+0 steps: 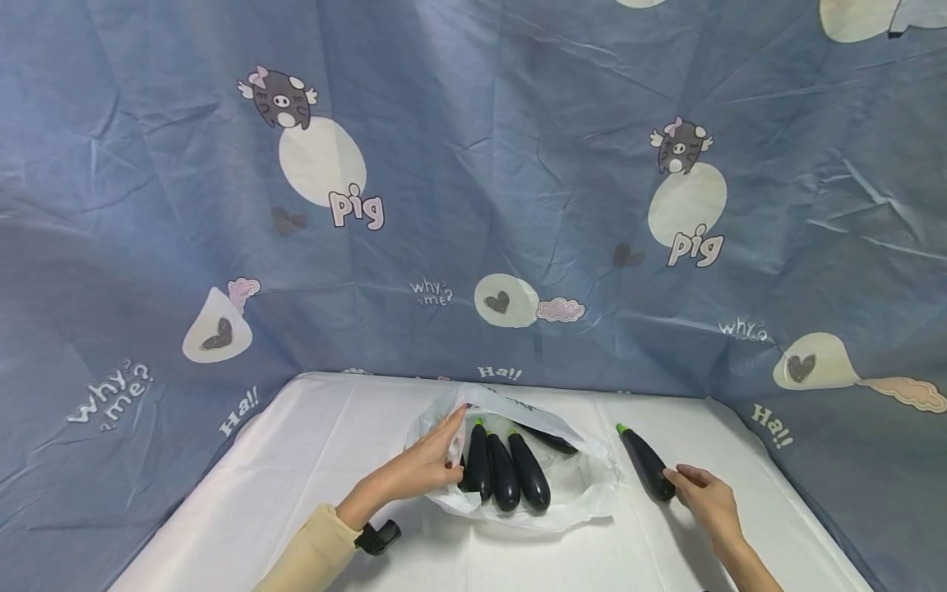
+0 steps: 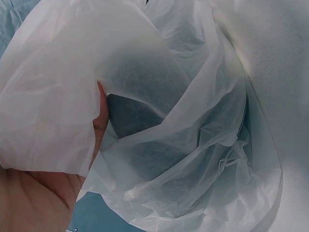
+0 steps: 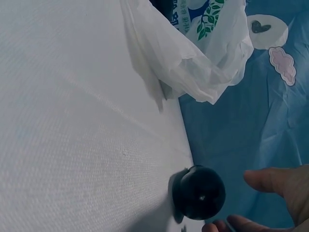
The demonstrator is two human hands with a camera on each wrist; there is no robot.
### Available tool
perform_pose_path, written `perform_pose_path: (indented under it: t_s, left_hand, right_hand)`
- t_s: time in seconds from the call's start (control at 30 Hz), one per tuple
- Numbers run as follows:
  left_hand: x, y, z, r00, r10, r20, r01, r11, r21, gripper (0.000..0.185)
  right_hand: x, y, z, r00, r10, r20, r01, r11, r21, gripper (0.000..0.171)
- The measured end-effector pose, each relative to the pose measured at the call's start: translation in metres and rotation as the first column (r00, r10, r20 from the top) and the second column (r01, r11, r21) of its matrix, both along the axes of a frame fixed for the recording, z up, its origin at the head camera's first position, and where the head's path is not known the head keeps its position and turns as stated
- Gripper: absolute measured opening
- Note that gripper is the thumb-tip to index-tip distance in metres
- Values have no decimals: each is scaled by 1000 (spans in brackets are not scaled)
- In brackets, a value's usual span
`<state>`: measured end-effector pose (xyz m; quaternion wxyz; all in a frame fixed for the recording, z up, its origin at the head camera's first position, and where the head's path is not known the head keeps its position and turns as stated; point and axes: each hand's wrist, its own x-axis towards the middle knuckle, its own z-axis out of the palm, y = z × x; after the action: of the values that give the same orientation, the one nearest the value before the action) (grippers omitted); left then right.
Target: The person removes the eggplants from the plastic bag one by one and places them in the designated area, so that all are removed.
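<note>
A white plastic bag (image 1: 584, 503) lies with its mouth spread, and several dark eggplants (image 1: 504, 473) with green stems are inside. At the bag's left side, my left hand (image 1: 416, 470) has its fingers extended against the plastic, thumb apart. In the left wrist view, the bag's film partly covers that hand (image 2: 41, 195). To the right of the bag, a single eggplant (image 1: 645, 462) lies on the cloth, green stem pointing away. My right hand (image 1: 712, 503) is beside its rounded end. The right wrist view shows a gap between thumb and fingers, with the eggplant's end (image 3: 202, 192) just beyond them.
A white cloth (image 1: 296, 460) covers the table. Behind it hangs a blue curtain (image 1: 444, 205) printed with pigs and words. A black device (image 1: 378, 538) shows under the left wrist. Green leaf print (image 3: 208, 20) marks the bag.
</note>
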<state>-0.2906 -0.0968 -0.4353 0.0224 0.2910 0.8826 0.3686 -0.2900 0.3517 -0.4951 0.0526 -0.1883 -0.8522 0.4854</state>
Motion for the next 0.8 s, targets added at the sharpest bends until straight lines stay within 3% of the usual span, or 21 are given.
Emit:
perform_pose_path:
  t_s: [0.37, 0.57, 0.8]
  left_hand:
    - [0, 1, 0, 1000, -1, -5, 1, 1000, -4, 95]
    - [1, 1, 2, 1000, -2, -1, 2, 1000, -8, 95]
    - [1, 1, 0, 1000, -2, -5, 2, 1000, -10, 95]
  right_hand:
    - [-2, 2, -1, 999, -10, -31, 10, 1000, 5, 72]
    - [6, -6, 12, 999, 5, -40, -5, 1000, -4, 73]
    - [13, -18, 24, 997, 69, -45, -69, 998, 0, 87]
